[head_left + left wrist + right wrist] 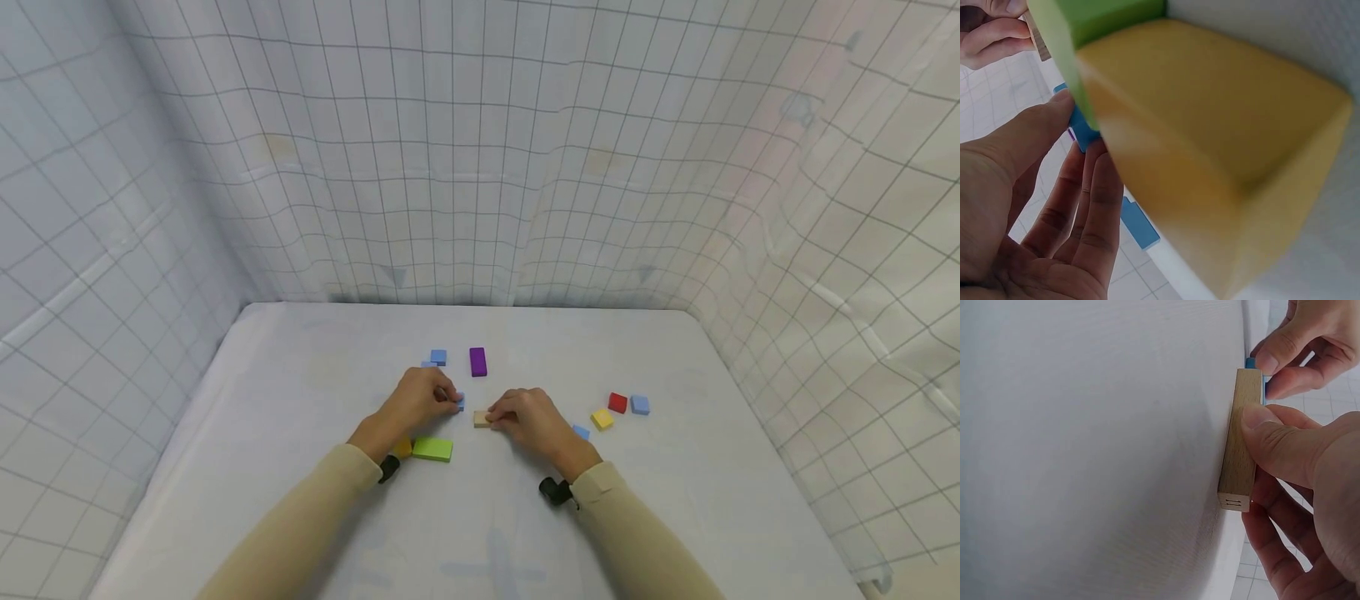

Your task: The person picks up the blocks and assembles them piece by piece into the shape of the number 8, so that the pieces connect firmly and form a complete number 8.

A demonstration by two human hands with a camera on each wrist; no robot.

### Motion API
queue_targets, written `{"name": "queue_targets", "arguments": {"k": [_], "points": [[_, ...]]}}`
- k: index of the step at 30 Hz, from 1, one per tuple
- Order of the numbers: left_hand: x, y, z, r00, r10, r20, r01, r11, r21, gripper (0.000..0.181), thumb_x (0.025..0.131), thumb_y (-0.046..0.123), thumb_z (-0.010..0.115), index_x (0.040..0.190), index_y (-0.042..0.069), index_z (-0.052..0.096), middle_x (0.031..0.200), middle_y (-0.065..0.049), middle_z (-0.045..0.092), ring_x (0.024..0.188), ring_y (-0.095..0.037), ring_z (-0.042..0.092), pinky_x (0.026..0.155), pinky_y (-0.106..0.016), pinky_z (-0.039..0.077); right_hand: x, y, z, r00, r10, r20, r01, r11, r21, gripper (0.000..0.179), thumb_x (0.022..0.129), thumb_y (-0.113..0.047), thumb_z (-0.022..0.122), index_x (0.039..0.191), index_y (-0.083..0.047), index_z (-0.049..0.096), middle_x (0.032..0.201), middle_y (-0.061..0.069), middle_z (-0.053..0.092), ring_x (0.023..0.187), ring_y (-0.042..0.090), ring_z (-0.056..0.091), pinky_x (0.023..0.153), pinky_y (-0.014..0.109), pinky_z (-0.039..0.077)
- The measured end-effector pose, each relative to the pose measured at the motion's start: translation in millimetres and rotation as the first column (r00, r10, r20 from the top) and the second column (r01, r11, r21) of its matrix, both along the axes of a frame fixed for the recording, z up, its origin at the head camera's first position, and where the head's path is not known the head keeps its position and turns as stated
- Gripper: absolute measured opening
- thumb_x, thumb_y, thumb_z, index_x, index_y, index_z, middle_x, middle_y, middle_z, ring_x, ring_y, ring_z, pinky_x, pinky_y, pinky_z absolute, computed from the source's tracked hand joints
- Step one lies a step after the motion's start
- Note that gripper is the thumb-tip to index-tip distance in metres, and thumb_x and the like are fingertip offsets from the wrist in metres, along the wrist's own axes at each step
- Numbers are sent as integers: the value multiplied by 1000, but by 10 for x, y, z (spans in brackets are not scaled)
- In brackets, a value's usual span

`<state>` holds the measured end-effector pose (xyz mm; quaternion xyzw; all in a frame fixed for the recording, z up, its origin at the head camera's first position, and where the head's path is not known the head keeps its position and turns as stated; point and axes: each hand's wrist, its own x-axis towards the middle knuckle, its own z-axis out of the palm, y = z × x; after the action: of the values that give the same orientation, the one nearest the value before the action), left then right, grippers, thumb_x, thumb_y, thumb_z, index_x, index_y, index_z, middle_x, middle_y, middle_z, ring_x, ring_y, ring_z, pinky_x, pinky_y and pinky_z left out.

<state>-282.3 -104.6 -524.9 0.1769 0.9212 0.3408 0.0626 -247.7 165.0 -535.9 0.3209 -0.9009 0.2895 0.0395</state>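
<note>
Beige cloth sleeves (288,529) over a white-covered table (480,508)

Both hands are grasping. Thumb and fingers of the left hand (416,398) pinch a small blue block (1083,129); those of the right hand (536,421) grip an oblong block of pale, unpainted wood (1240,437), the thumb laid against one long face. Key relation: the wooden piece lies between the hands, near the middle of the table, its long axis running roughly left to right, so that its free end faces the left hand. The right hand is nearer to it. Just left of that end, and slightly farther from the person, lies the blue block; a narrow gap shows in the head view.

By the left wrist, a lime-green oblong block (432,450) lies next to a deep-yellow block (1210,125). Beyond the hands lie a purple oblong block (478,362) and, to its left, two light-blue blocks (438,357), one only partly visible. Rightward are a red block (617,403), a bright-yellow block (602,419) and two further light-blue pieces (640,405). White grid-printed cloth (480,167) encloses back and sides.
</note>
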Motion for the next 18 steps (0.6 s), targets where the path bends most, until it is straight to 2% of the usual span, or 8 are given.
{"name": "queue_targets", "arguments": {"k": [3,4,9,18], "points": [[-1,22,-3,1000,1,5,-1,1000,-6,8,98,13,96,105,12,92,106,-1,82,93,-13,71,89,-32,65,-6,3,-7,1000,4,-9,-4,1000,-4,13,99,-5,93,111,-10,93,114,3,91,111,21,86,103,39,70],[29,60,62,1000,20,24,-19,1000,-22,7,98,10,95,105,11,92,106,-2,82,93,-14,71,90,-34,66,-7,4,-9,1000,4,-13,-4,1000,-4,13,99,-5,93,111,-10,93,114,3,91,111,21,86,103,39,70],[43,100,66,1000,14,16,-13,1000,-28,6,98,11,95,103,13,92,106,-1,81,92,-13,70,88,-33,65,-13,10,-18,998,17,-55,-17,1000,-5,11,98,-4,93,108,-9,93,112,3,91,109,21,86,101,39,71],[61,135,69,1000,-2,9,2,1000,-19,6,98,10,95,100,14,91,108,-1,81,91,-13,69,86,-32,62,-25,7,-32,997,22,-76,-22,1000,8,10,98,-5,93,107,-9,93,112,3,91,108,21,86,100,39,71]]}}
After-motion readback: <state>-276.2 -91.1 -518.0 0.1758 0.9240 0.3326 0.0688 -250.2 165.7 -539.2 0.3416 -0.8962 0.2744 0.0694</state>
